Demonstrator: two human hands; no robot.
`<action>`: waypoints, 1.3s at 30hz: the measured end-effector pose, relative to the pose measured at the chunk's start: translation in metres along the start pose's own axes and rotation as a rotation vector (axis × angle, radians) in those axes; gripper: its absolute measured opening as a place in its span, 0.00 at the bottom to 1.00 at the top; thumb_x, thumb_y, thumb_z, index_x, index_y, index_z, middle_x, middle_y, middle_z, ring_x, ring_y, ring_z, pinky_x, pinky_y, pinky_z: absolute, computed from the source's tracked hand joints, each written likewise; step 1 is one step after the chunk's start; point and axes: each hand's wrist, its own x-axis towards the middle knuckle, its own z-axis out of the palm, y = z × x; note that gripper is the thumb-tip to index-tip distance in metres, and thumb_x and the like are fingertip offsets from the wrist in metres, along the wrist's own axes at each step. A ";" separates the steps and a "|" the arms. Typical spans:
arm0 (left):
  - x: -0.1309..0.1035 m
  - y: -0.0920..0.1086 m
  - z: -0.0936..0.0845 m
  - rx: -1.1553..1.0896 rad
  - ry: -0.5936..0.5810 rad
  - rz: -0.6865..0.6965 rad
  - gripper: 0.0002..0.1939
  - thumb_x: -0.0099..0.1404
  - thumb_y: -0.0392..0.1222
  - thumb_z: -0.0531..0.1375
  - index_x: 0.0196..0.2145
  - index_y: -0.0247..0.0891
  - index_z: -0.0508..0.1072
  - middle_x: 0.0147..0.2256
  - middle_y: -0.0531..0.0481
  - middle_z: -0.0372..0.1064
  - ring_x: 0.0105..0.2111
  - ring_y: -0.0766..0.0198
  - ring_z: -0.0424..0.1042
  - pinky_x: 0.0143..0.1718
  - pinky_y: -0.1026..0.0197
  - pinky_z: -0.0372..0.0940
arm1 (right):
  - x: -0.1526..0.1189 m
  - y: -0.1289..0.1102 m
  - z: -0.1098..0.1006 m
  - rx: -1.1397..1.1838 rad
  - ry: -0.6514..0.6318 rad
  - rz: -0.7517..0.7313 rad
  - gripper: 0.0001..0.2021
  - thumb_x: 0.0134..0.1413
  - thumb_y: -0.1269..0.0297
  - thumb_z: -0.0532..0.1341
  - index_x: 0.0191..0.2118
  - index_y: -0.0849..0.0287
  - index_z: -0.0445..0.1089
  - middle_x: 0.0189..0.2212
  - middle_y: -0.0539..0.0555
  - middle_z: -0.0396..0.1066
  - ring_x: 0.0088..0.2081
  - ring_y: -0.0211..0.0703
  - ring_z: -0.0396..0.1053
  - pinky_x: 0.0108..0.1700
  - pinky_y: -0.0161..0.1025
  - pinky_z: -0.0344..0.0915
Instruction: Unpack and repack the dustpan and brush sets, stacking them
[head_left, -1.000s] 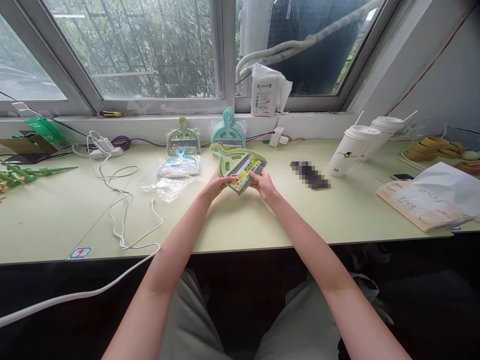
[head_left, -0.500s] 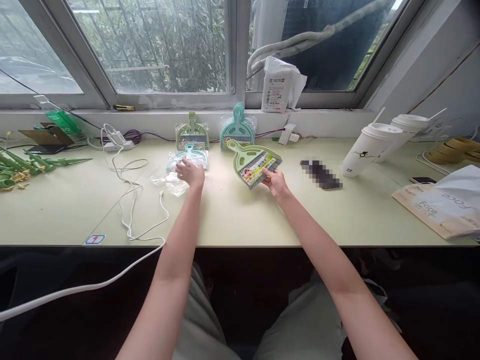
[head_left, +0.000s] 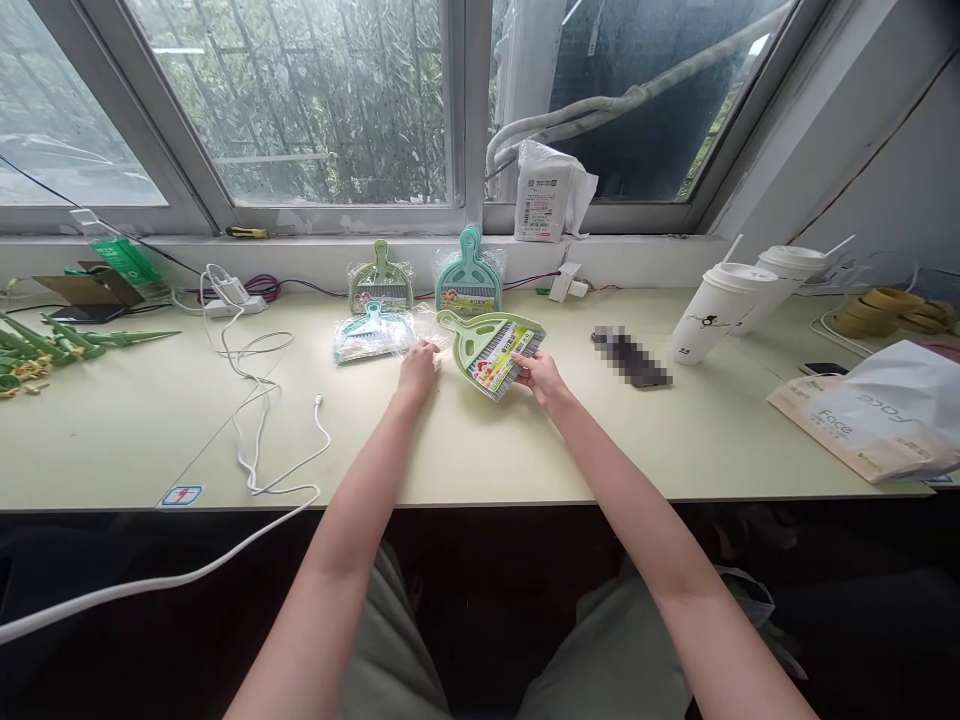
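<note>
My right hand (head_left: 541,380) grips a green dustpan-and-brush set (head_left: 491,352) by its wide lower edge, the handle tilted up and to the left. Clear crinkled plastic wrap (head_left: 433,326) is pinched in my left hand (head_left: 420,368), just left of that set. A blue dustpan set (head_left: 373,332) in clear wrap lies flat beyond my left hand. Behind it, a wrapped green dustpan set (head_left: 381,280) leans against the wall beneath the window. To its right leans a wrapped teal dustpan set (head_left: 469,278).
White cables (head_left: 259,430) wind over the table's left side, near cut green stalks (head_left: 52,345). On the right are a pixelated dark object (head_left: 631,358), two lidded cups (head_left: 720,312) and a tissue pack (head_left: 862,410). A white package (head_left: 547,195) sits on the sill.
My left hand has moved right and nearer, from over the wrapped blue set to beside the green set, drawing the loose plastic wrap along. My right hand still holds the green set.
</note>
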 end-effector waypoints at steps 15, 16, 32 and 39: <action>0.007 -0.006 -0.007 -0.294 0.404 0.025 0.18 0.59 0.24 0.47 0.39 0.34 0.73 0.38 0.43 0.71 0.39 0.58 0.70 0.45 0.57 0.63 | 0.005 0.000 -0.005 -0.058 -0.015 0.185 0.05 0.53 0.78 0.61 0.37 0.67 0.70 0.30 0.58 0.76 0.29 0.42 0.75 0.33 0.39 0.74; 0.007 -0.004 -0.007 -0.298 0.411 0.052 0.18 0.60 0.24 0.47 0.39 0.34 0.73 0.38 0.43 0.71 0.39 0.58 0.70 0.44 0.57 0.63 | 0.006 0.001 -0.005 -0.039 0.021 0.172 0.05 0.53 0.78 0.60 0.37 0.67 0.70 0.30 0.57 0.76 0.29 0.41 0.75 0.33 0.39 0.74; -0.004 0.032 -0.008 -0.341 0.307 0.439 0.15 0.65 0.28 0.47 0.39 0.38 0.72 0.42 0.46 0.70 0.45 0.61 0.69 0.48 0.57 0.64 | -0.003 -0.001 0.005 -0.007 -0.036 0.068 0.04 0.53 0.76 0.61 0.36 0.67 0.70 0.32 0.57 0.76 0.31 0.42 0.75 0.35 0.39 0.74; -0.018 0.059 -0.017 -0.291 0.454 0.299 0.17 0.67 0.38 0.53 0.53 0.41 0.66 0.56 0.43 0.63 0.60 0.55 0.56 0.62 0.47 0.49 | 0.003 0.000 -0.003 0.176 0.088 -0.032 0.03 0.53 0.75 0.61 0.35 0.64 0.69 0.33 0.55 0.76 0.33 0.40 0.75 0.40 0.39 0.74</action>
